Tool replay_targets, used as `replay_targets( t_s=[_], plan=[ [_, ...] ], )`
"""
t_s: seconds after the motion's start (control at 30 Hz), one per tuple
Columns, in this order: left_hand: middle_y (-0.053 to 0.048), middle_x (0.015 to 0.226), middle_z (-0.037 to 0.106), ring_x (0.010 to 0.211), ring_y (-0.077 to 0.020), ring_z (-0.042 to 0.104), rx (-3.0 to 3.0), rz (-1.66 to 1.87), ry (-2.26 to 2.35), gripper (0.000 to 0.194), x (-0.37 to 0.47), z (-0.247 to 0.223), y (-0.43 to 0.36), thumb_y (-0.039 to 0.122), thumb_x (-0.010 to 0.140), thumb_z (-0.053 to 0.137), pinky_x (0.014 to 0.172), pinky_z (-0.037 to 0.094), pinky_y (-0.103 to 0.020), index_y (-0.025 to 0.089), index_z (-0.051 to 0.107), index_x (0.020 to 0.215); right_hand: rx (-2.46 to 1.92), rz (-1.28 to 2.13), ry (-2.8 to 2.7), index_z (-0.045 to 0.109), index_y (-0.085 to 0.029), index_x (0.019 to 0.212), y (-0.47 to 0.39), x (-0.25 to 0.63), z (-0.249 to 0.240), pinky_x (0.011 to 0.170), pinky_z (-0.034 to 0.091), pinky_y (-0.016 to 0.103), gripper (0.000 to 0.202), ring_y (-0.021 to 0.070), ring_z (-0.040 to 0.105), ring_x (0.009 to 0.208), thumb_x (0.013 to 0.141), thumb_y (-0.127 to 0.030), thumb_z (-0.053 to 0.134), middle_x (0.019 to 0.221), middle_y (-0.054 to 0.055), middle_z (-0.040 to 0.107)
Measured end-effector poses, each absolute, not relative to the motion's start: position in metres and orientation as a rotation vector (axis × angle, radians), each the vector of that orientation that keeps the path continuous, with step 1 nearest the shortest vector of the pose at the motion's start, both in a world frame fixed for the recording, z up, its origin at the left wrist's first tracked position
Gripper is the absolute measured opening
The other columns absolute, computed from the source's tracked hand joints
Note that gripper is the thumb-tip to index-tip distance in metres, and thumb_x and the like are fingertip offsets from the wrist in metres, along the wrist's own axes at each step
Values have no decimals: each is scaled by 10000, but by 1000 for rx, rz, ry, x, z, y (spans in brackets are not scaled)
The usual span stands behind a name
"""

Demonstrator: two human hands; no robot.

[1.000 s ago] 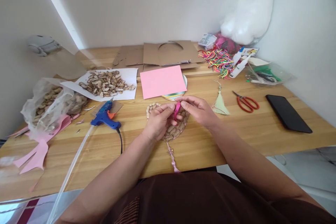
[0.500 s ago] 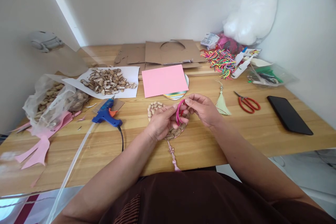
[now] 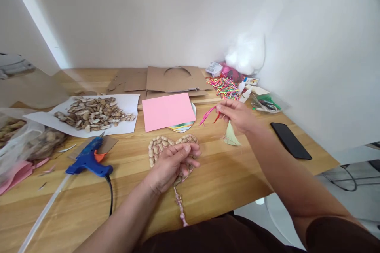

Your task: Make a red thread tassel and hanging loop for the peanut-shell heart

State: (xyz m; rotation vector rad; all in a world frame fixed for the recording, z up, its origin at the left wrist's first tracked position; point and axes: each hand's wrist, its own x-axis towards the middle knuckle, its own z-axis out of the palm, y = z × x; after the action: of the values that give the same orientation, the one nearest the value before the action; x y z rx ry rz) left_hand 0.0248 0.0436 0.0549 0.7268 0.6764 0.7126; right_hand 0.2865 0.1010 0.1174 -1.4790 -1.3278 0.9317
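In my right hand (image 3: 233, 114), pinched between thumb and fingers, is a bundle of pink cord (image 3: 207, 116); a short red piece (image 3: 217, 117) hangs beside it. Below that hand lies a pale green tassel (image 3: 230, 135) on the table. My left hand (image 3: 177, 162) holds nothing I can see, its fingers loosely curled and apart above a heart shape covered with peanut shells (image 3: 157, 148). This hand hides part of the heart. From the heart's lower tip a pink beaded string (image 3: 179, 206) runs toward the table's front edge.
A blue glue gun (image 3: 89, 159) lies at left, near peanut shells (image 3: 93, 114) on white paper. Pink card (image 3: 168, 111) and cardboard (image 3: 175, 79) lie farther back. Colourful cords (image 3: 224, 88), glue bottles (image 3: 246, 95) and a black phone (image 3: 291, 140) are on the right.
My right hand has moved away from my left, to the right, taking the pink cord with it. My left hand has let go of the cord. The view has shifted.
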Motion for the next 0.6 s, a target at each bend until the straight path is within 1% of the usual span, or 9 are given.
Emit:
replay_targets(
  t_s=[0.07, 0.17, 0.27, 0.33, 0.4, 0.43, 0.5, 0.53, 0.6],
  plan=[
    [-125, 996, 775, 708, -162, 761, 739, 669, 648, 472, 25, 57, 40, 479, 720, 910, 419, 472, -131, 124, 802, 1013, -1595, 837, -1376, 704, -190, 869, 117, 305, 126, 538, 380, 233, 313, 113, 547, 626, 795, -488, 771, 706, 9, 648],
    [-131, 1051, 772, 751, -165, 764, 789, 598, 603, 428, 24, 55, 36, 472, 783, 868, 466, 504, -142, 148, 801, 1054, -1805, 696, -1471, 698, -184, 832, 144, 330, 132, 543, 389, 243, 217, 120, 538, 588, 864, -399, 693, 655, 1, 622],
    [-121, 1081, 767, 790, -169, 762, 850, 558, 574, 397, 22, 50, 33, 471, 831, 828, 525, 540, -167, 182, 795, 1102, -2042, 477, -1592, 699, -186, 744, 171, 352, 138, 577, 407, 267, 176, 147, 562, 587, 855, -323, 685, 614, -1, 614],
    [-115, 1081, 763, 798, -167, 756, 871, 544, 565, 403, 22, 48, 33, 486, 835, 822, 553, 548, -181, 193, 794, 1111, -2181, 271, -1660, 705, -180, 703, 189, 363, 144, 642, 435, 298, 157, 195, 617, 659, 835, -262, 690, 637, 27, 647],
    [-114, 1082, 760, 802, -166, 750, 877, 532, 567, 420, 22, 48, 33, 502, 827, 825, 574, 551, -190, 193, 795, 1111, -2284, 48, -1707, 734, -154, 737, 207, 371, 150, 745, 463, 349, 114, 274, 674, 816, 825, -189, 671, 757, 98, 716],
    [-114, 1079, 759, 801, -164, 747, 876, 528, 570, 426, 22, 49, 33, 507, 821, 829, 582, 551, -193, 193, 796, 1107, -2315, -62, -1725, 755, -132, 803, 215, 373, 152, 806, 469, 379, 111, 317, 682, 919, 831, -159, 651, 865, 146, 744],
    [-110, 1075, 758, 799, -162, 743, 876, 522, 576, 429, 22, 49, 34, 511, 811, 837, 599, 553, -202, 197, 799, 1101, -2338, -248, -1780, 768, -92, 984, 230, 373, 151, 918, 461, 439, 208, 378, 649, 1106, 868, -134, 600, 1101, 230, 737],
    [-109, 1077, 759, 798, -160, 741, 875, 521, 578, 429, 22, 49, 34, 511, 809, 839, 610, 555, -207, 201, 799, 1102, -2333, -307, -1833, 761, -86, 1051, 236, 371, 148, 960, 454, 457, 248, 386, 629, 1163, 892, -135, 576, 1177, 246, 719],
    [-108, 1091, 761, 802, -158, 738, 873, 522, 587, 422, 22, 50, 34, 510, 810, 839, 635, 560, -218, 210, 800, 1105, -2297, -349, -2008, 758, -101, 1085, 247, 366, 138, 1017, 453, 462, 251, 361, 625, 1193, 939, -165, 563, 1208, 222, 717]
  ],
)
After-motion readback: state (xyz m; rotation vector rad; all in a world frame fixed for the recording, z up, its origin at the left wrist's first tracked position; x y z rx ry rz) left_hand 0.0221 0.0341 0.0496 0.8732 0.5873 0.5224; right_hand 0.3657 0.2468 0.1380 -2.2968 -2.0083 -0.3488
